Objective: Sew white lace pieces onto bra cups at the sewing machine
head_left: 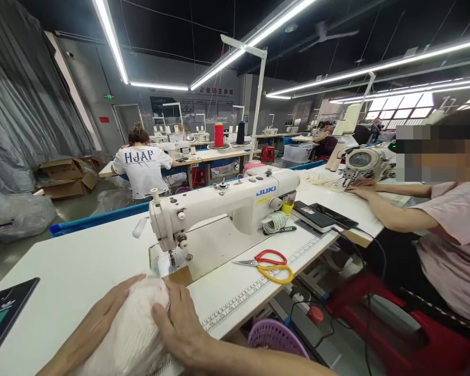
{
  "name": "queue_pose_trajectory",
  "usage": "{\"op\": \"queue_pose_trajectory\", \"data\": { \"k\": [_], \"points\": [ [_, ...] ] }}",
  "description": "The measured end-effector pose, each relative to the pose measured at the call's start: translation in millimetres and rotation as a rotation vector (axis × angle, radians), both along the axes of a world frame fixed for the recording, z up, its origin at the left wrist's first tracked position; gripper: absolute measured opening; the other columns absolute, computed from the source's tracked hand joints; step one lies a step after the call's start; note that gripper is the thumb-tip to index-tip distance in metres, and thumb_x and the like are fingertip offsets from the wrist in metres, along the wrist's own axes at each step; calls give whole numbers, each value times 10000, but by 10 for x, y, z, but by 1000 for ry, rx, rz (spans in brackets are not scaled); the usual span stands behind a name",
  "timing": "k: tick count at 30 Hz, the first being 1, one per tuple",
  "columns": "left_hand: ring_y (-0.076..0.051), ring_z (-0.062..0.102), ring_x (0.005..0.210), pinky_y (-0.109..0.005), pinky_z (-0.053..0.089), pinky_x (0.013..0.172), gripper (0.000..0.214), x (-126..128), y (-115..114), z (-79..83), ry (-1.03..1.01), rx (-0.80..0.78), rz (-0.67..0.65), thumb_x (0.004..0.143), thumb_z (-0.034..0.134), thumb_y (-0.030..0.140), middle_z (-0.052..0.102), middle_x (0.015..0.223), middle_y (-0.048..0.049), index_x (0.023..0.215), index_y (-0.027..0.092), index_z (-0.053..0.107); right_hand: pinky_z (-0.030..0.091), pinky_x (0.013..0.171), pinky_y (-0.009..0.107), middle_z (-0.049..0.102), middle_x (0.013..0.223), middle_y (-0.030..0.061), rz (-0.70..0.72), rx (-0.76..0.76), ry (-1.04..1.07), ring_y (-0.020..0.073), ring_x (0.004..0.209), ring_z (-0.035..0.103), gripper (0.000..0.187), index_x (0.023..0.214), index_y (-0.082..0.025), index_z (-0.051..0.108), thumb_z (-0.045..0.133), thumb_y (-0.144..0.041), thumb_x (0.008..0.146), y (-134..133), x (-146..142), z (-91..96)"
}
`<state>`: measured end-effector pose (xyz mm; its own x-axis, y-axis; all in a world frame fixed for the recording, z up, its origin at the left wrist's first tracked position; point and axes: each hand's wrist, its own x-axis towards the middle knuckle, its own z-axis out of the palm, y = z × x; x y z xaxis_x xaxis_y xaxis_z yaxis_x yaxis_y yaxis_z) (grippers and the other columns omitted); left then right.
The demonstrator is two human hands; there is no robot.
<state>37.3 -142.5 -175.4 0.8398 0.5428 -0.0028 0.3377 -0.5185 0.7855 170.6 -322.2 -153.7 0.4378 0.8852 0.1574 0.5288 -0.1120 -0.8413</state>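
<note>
Both my hands rest on a bundle of white fabric (135,331) at the near edge of the white sewing table (74,266). My left hand (105,313) lies flat along the bundle's left side, fingers stretched. My right hand (178,321) presses on its right side with the thumb tucked against the cloth. The fabric's far end sits just short of the needle and presser foot (174,258) of a white JUKI sewing machine (223,206).
Red and yellow scissors (268,263) lie right of the machine, beside a coil of white cord (274,222). A dark phone (2,316) lies at far left. A co-worker's arm (387,211) works at the neighbouring machine. A purple basket (276,339) stands below.
</note>
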Motion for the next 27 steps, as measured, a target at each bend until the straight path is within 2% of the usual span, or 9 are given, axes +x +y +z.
{"op": "queue_pose_trajectory", "data": {
  "k": [4, 11, 14, 16, 18, 19, 21, 24, 27],
  "points": [
    [-184, 295, 1331, -358, 114, 1148, 574, 116, -179, 164, 26, -13, -38, 911, 247, 544, 347, 1417, -10, 1355, 219, 408, 358, 942, 482, 478, 1168, 141, -24, 55, -7, 273, 1086, 439, 417, 1251, -130, 427, 440, -289, 866, -183, 79, 15],
    [-189, 305, 1326, -349, 137, 1146, 596, 97, -23, -25, 14, 29, -40, 904, 261, 546, 336, 1423, -5, 1383, 208, 366, 390, 904, 476, 464, 1193, 106, -69, 155, -156, 277, 1080, 444, 501, 1226, -194, 455, 609, -290, 759, -296, 192, 86],
    [-199, 350, 1299, -376, 183, 1136, 546, 90, -40, 74, -31, 179, 62, 901, 310, 512, 399, 1384, -19, 1328, 201, 448, 424, 850, 453, 513, 1087, 116, -97, 190, -194, 277, 1010, 477, 439, 1057, -144, 531, 690, -299, 679, -239, 256, 71],
    [-226, 424, 1237, -414, 274, 1096, 504, 19, -204, 283, -112, 366, 87, 880, 378, 478, 479, 1310, -73, 1239, 162, 538, 453, 807, 392, 535, 1014, 115, -57, 238, -185, 238, 941, 508, 327, 1003, -124, 528, 631, -275, 732, -237, 275, 65],
    [-222, 508, 1113, -405, 389, 1001, 416, -51, -430, 523, -273, 591, 183, 859, 454, 407, 565, 1173, -111, 1147, 141, 595, 467, 737, 321, 552, 897, 88, 15, 300, -155, 177, 815, 532, 151, 929, -136, 524, 414, -225, 876, -238, 325, 75],
    [-195, 532, 1046, -368, 430, 943, 347, -65, -542, 624, -336, 661, 187, 869, 457, 353, 587, 1102, -109, 1098, 145, 614, 464, 669, 280, 553, 821, 67, 58, 331, -139, 157, 749, 534, 197, 886, -148, 519, 336, -217, 917, -226, 372, 83],
    [-148, 534, 982, -289, 456, 857, 277, -45, -746, 750, -349, 699, 66, 885, 457, 283, 581, 1049, -94, 1078, 160, 613, 445, 636, 239, 558, 790, 39, 169, 382, -143, 134, 714, 534, 172, 878, -168, 524, 370, -225, 932, -183, 494, 102],
    [-159, 528, 928, -290, 439, 791, 320, 35, -992, 765, -294, 813, -8, 807, 595, 376, 583, 1009, -69, 1046, 164, 601, 438, 610, 203, 554, 835, 29, 312, 440, -224, 111, 712, 533, 136, 988, -193, 526, 404, -188, 927, -160, 621, 130],
    [-169, 513, 843, -305, 393, 703, 227, 95, -1112, 689, -195, 908, 14, 765, 632, 307, 595, 930, -32, 953, 180, 613, 454, 664, 213, 535, 934, 56, 382, 455, -367, 120, 798, 538, 212, 1096, -204, 512, 411, -157, 916, -185, 633, 135]
  ]
}}
